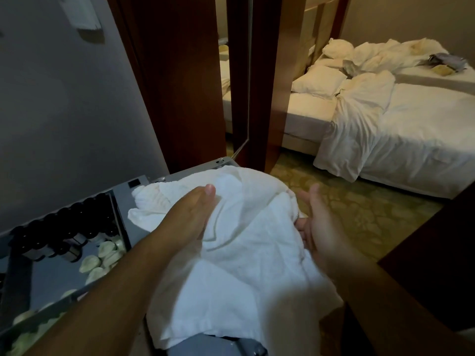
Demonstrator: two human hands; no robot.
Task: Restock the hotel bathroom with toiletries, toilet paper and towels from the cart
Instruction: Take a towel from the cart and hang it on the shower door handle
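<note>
A white towel [239, 242] lies crumpled across the top of the grey cart [180, 174], between both my hands. My left hand [191, 211] presses flat on its left side, fingers together and stretched out. My right hand [312, 222] cups the towel's right edge from the side, with fingers partly under the cloth. In the cart's tray sit a row of dark toiletry bottles [64, 232] and several pale wrapped items [102, 255].
A dark wooden door frame [177, 80] and a mirror [237, 73] stand just beyond the cart. An unmade bed [385, 119] with white sheets and pillows fills the right. Patterned carpet [359, 209] lies between. Dark furniture [437, 265] is at the right edge.
</note>
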